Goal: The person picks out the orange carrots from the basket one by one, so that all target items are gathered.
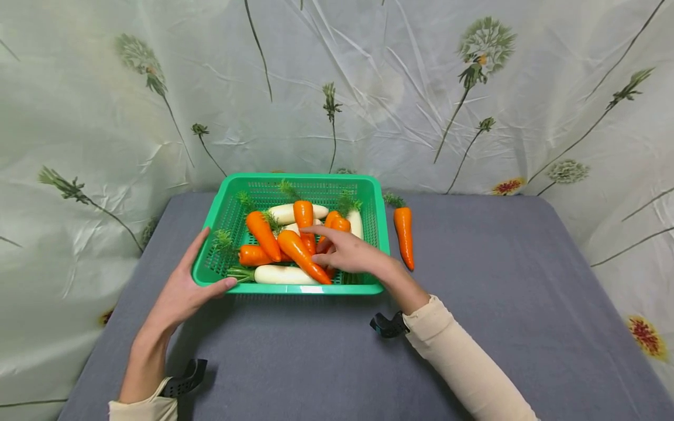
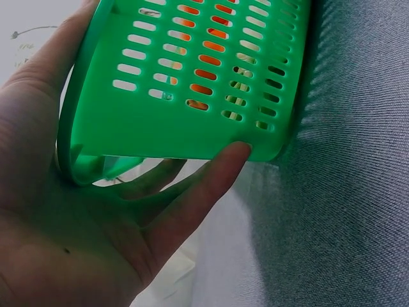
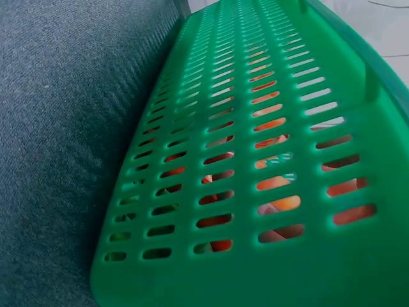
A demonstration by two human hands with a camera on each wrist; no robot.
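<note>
A green perforated plastic basket [image 1: 385, 234] holds several orange carrots [image 1: 300, 251] and white radishes [image 1: 281, 275] with green tops. My left hand [image 1: 181, 292] grips its front left corner, thumb over the front rim and fingers along the left side. From the left wrist, those fingers [image 2: 204, 188] show against the outer wall. My right hand [image 1: 350, 250] reaches in over the right part of the basket, index finger lying across one carrot and thumb at another, the two spread apart. Through the slots in the right wrist view only bits of fingers and carrots show.
A single carrot [image 1: 403, 237] with a green top lies outside, right of the basket. Grey cloth [image 1: 489, 304] covers the table. Behind it hangs a pale curtain [image 1: 400, 88] with a flower print, close to the table's back edge.
</note>
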